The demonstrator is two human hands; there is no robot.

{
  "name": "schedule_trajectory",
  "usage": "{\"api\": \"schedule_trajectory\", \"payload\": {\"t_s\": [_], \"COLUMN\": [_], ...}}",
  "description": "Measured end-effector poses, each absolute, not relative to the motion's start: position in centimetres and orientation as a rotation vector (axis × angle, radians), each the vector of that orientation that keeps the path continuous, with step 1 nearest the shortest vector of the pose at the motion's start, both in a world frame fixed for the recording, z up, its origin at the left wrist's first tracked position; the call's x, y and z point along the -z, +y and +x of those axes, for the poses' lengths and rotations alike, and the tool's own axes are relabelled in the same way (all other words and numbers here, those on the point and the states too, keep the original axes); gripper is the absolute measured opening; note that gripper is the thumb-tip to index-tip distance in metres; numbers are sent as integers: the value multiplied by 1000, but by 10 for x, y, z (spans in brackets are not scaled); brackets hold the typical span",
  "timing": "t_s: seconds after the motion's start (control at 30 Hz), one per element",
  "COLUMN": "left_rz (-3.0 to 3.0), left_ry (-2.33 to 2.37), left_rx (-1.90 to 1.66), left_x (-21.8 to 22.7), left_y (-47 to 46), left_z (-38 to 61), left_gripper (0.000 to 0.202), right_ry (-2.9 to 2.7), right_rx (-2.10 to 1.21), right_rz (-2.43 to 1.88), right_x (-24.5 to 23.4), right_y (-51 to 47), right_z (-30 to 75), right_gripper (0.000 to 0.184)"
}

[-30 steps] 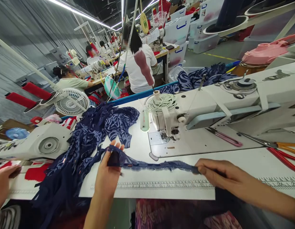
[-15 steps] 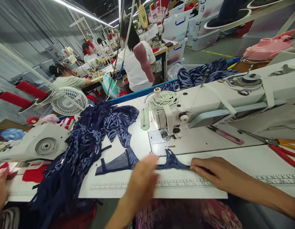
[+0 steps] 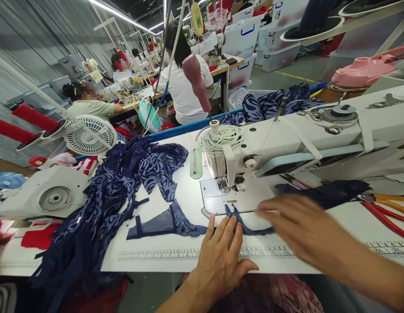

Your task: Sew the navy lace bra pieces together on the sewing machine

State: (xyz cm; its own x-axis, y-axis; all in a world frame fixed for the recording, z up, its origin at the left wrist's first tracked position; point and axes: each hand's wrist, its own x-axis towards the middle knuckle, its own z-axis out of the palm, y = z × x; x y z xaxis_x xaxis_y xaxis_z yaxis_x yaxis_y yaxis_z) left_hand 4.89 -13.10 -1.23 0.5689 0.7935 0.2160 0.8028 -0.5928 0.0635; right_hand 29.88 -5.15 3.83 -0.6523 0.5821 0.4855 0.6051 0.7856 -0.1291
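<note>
A navy patterned bra piece [image 3: 188,228] with a sheer wing lies along the front of the white sewing table. My left hand [image 3: 221,248] rests on its middle, fingers spread and pressing it flat. My right hand [image 3: 296,226] hovers beside the right end of the piece, its fingers smeared by motion. Just beyond it, a blurred dark navy stretch of fabric [image 3: 332,193] reaches across the machine bed toward the scissors [image 3: 384,204]; whether it joins the bra piece is hidden. The sewing machine's needle and presser foot [image 3: 223,187] stand behind my left hand, apart from the fabric.
A heap of navy patterned pieces [image 3: 113,187] hangs over the table's left side. A ruler strip [image 3: 156,255] runs along the front edge. Another machine [image 3: 55,195] stands at left, with a co-worker's hand [image 3: 1,239] near red fabric. More navy pieces [image 3: 270,104] lie behind the machine.
My left hand has come down flat onto the bra piece. My right hand has left its grip on the right end, and dark fabric now lies across the bed at right.
</note>
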Motion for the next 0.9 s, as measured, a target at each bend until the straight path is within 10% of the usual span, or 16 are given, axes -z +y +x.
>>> {"api": "schedule_trajectory", "payload": {"t_s": [0.9], "left_rz": [-2780], "left_ry": [-1482], "left_rx": [296], "left_x": [11], "left_y": [-129], "left_z": [43], "left_gripper": [68], "right_ry": [-2441], "right_rx": [-96], "right_rz": [-755], "right_x": [8], "right_y": [-60], "right_z": [254], "right_gripper": [30]}}
